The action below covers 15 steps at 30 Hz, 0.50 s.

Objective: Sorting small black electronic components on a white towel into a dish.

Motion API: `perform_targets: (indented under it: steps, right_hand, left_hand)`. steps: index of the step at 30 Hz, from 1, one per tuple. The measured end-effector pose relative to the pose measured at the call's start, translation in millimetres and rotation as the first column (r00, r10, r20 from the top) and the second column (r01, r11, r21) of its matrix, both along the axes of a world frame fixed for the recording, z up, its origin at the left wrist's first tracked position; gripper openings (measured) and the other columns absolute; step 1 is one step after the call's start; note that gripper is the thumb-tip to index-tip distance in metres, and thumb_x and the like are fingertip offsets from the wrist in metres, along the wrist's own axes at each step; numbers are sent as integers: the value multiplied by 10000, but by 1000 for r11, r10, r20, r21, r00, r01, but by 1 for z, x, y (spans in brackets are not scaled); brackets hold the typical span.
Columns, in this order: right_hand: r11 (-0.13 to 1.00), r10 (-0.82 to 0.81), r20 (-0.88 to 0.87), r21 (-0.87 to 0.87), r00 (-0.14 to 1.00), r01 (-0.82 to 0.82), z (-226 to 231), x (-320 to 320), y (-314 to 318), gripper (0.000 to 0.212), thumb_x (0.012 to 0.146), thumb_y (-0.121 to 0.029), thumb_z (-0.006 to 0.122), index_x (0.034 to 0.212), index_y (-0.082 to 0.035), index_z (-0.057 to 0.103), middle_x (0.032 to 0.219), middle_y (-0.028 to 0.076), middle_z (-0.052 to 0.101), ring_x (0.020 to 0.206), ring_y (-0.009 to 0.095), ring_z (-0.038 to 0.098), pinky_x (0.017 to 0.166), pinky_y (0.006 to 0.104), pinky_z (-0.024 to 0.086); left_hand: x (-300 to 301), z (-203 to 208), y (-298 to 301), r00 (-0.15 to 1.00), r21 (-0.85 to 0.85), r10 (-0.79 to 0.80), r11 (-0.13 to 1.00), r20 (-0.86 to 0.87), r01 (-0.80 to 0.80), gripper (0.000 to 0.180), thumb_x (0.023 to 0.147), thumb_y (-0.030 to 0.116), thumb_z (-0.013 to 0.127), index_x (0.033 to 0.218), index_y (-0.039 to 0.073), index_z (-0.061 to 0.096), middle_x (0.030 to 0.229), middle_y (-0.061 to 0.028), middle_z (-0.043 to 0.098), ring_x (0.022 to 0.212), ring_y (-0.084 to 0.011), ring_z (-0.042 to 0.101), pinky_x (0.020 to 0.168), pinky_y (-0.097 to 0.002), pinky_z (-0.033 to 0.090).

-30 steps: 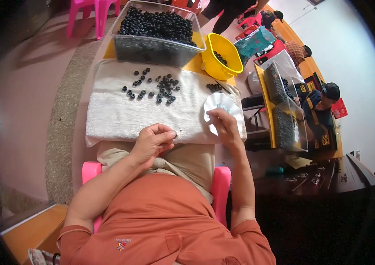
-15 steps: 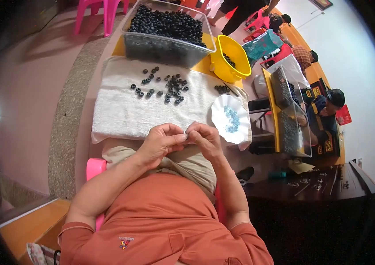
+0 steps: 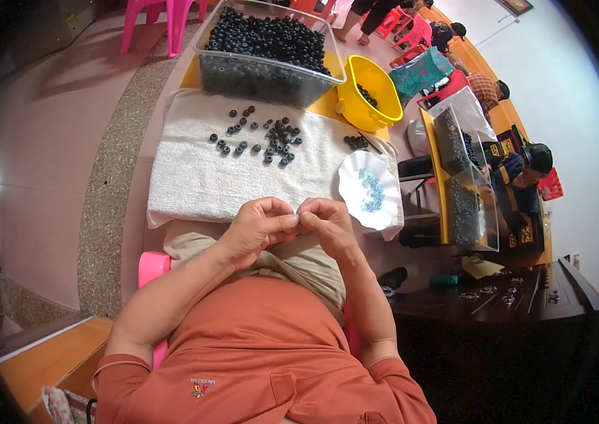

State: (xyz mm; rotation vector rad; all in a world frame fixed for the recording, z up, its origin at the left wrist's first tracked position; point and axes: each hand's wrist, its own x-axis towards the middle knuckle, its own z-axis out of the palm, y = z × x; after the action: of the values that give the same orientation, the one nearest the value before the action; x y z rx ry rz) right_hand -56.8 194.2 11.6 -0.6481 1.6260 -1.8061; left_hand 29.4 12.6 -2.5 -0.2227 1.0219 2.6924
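Note:
My left hand [image 3: 263,227] and my right hand [image 3: 325,222] meet fingertip to fingertip above my lap, by the near edge of the white towel [image 3: 193,180]. Both are closed in a pinch. Whatever sits between the fingertips is too small and hidden to name. Beyond them on the towel lie several loose black ring-shaped pieces [image 3: 271,150], bead-like with holes. To the right of my right hand is a white scalloped dish [image 3: 348,187] holding tiny pale blue bits [image 3: 371,191]. Just past the dish is a small cluster of black pieces [image 3: 356,143] beside a thin dark stick [image 3: 370,143].
A clear bin [image 3: 257,79] full of black pieces stands at the table's far side, with a yellow basket [image 3: 383,76] to its right. Further right, a person [image 3: 525,173] sits behind clear bins [image 3: 467,205]. A pink stool [image 3: 174,28] stands far left.
My hands hold nearly the same pinch, the right fingers shifting slightly. In the background, a standing person at the top has moved. The pieces on the towel have not moved.

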Motion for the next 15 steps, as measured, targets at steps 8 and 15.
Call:
perform_targets:
  steps: [8,15]
  right_hand:
    - [997,58,-66,54,996,-55,6,-2,1,185,949,-137,636,889,36,655,872,56,642,770,104,614,682,228,508]
    - [998,-55,-373,15,926,65,-1,11,-4,89,933,-29,608,942,41,661,889,75,627,803,116,599,670,229,492]
  left_hand:
    - [0,-2,1,999,50,-39,998,-13,39,129,886,80,688,964,53,589,922,-50,648,840,-152,655,717,-272,562]
    - [1,-4,1,1000,75,9,997,15,-10,112,901,93,673,954,67,578,915,-42,644,843,-150,658,725,-270,563]
